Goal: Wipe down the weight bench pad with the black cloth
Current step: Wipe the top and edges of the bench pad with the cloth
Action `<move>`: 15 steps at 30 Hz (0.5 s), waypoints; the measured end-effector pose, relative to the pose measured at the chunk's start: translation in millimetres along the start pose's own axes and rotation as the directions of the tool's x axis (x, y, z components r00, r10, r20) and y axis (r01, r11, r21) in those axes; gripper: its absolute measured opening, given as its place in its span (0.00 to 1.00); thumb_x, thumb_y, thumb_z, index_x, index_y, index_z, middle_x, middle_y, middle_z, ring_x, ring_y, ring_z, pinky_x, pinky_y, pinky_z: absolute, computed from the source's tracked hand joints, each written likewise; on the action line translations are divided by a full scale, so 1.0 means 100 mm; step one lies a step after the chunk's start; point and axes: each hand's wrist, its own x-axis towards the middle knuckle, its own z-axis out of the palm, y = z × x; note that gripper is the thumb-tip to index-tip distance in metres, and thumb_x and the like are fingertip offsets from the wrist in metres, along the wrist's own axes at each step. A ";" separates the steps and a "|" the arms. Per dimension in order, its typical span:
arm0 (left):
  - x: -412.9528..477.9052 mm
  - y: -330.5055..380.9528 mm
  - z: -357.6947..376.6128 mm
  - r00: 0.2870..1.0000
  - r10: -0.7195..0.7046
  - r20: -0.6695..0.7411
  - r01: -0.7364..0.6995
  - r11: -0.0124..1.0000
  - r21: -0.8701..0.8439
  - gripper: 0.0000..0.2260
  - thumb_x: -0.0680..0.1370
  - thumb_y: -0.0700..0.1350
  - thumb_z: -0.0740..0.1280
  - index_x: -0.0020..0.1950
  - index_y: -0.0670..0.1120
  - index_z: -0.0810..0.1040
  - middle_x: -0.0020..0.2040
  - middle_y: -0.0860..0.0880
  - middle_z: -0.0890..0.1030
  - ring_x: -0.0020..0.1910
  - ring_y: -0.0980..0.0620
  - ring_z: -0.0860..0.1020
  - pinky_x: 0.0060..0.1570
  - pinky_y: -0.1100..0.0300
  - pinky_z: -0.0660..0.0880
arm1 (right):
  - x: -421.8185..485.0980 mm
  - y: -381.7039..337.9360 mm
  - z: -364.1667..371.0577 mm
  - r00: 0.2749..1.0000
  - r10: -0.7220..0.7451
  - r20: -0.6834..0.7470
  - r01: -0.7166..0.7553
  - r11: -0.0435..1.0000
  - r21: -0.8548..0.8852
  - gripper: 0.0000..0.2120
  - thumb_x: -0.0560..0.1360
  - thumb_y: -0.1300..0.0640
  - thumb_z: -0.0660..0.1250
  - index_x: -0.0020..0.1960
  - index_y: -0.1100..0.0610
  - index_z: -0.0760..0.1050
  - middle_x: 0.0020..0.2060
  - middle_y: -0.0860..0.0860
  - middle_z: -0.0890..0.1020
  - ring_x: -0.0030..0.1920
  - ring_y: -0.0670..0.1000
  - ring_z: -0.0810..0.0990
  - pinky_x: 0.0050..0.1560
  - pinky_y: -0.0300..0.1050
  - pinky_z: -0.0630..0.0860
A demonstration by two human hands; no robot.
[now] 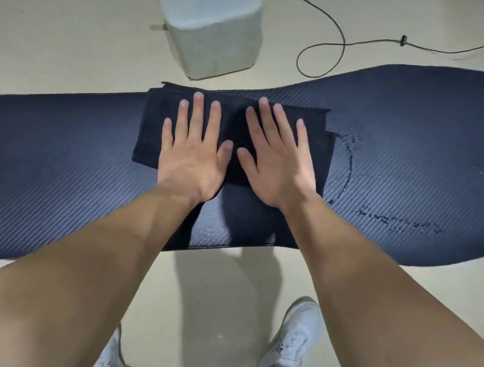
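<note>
The dark blue ribbed weight bench pad (47, 150) runs across the view from left to right. A folded black cloth (156, 124) lies flat on its middle, near the far edge. My left hand (192, 149) and my right hand (273, 159) rest side by side on the cloth, palms down, fingers spread and pointing away from me. Neither hand grips the cloth; both press flat on it. Wet streaks and droplets (397, 223) show on the pad to the right of the cloth.
A pale grey box-shaped unit (211, 14) stands on the beige floor just beyond the pad. A thin black cable (339, 33) loops over the floor at the back right. My white shoes (294, 342) stand on the near side of the bench.
</note>
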 end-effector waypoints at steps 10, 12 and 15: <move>0.38 1.53 0.12 0.985 0.173 0.004 -0.174 0.985 0.017 0.29 0.82 0.59 0.45 0.81 0.51 0.41 0.81 0.47 0.39 0.80 0.44 0.39 0.77 0.43 0.41 | -0.41 1.49 -0.02 0.982 0.184 -0.051 -0.180 0.981 0.075 0.32 0.83 0.41 0.46 0.82 0.52 0.45 0.82 0.50 0.44 0.81 0.52 0.42 0.78 0.61 0.45; 0.30 1.67 0.15 0.972 0.234 0.008 -0.234 0.972 0.020 0.29 0.82 0.58 0.46 0.81 0.51 0.42 0.82 0.47 0.39 0.80 0.44 0.40 0.78 0.43 0.42 | -0.58 1.58 0.01 0.970 0.237 -0.058 -0.228 0.965 0.130 0.31 0.83 0.41 0.48 0.82 0.52 0.46 0.82 0.50 0.45 0.81 0.52 0.42 0.78 0.60 0.44; 0.01 1.70 0.24 0.940 0.340 0.014 -0.340 0.939 0.038 0.29 0.83 0.58 0.47 0.81 0.50 0.45 0.82 0.46 0.43 0.81 0.44 0.43 0.77 0.42 0.45 | -0.93 1.52 0.10 0.937 0.345 -0.057 -0.333 0.931 0.149 0.32 0.83 0.42 0.48 0.82 0.52 0.45 0.82 0.51 0.44 0.81 0.52 0.41 0.78 0.60 0.44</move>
